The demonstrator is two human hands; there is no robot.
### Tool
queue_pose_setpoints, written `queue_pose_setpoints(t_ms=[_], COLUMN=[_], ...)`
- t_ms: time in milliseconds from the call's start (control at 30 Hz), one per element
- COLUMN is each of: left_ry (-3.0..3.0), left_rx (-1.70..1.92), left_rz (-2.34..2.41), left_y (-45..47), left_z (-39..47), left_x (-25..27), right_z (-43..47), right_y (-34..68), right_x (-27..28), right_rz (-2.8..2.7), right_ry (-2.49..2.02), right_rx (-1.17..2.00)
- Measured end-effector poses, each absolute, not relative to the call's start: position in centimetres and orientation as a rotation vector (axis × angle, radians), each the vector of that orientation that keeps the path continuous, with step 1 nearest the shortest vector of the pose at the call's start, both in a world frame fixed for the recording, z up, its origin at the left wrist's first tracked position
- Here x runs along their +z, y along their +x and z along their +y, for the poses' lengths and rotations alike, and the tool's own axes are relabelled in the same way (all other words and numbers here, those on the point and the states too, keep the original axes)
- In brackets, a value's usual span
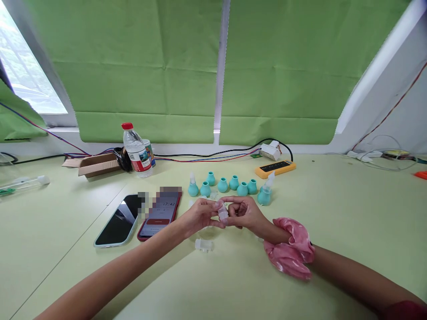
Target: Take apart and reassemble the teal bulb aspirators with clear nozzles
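Between my two hands is a small translucent plastic piece (223, 211). My left hand (203, 215) pinches it from the left with thumb and fingers. From the right, the thumb and index finger of my right hand (246, 215) close on the same piece; a pink scrunchie (290, 249) circles that wrist. Another clear plastic piece (204, 245) lies on the table just below my hands. Beyond them stand several turquoise rubber bulbs (223, 185). A bulb at the left end (192, 189) and one at the right (264, 195) carry clear tips.
Two phones lie left of my hands, one dark (120, 222) and one lit (162, 213). Farther back are a red-capped bottle (136, 153), a cardboard tray (100, 165) and a yellow-and-black power strip (275, 168). Cables run along the wall below green blinds (150, 66).
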State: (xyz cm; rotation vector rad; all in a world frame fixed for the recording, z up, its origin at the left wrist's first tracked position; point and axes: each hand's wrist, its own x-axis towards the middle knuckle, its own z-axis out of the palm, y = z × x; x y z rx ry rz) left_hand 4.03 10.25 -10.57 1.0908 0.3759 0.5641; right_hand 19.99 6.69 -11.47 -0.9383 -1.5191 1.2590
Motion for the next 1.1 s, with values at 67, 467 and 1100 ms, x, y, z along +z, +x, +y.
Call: queue_pose_setpoints(t_ms=[67, 467, 1100], left_ry=[1.117, 1.203, 1.167], left_rx=[0.572, 0.605, 0.661], left_rz=[0.385, 0.523, 0.595], left_y=[4.0, 3.3, 3.1], left_z=[10.2, 11.4, 11.9], left_x=[-10.5, -9.7, -10.2], right_z=[6.7, 8.1, 11.5], right_y=[20.1, 22.4, 25.3], right_x=[-11.4, -9.4, -12.7], right_rz=[-1.531, -1.781, -2.226], right_ry=[-0.932, -1.180, -1.694], right_rx=[1.260, 0.517, -0.156])
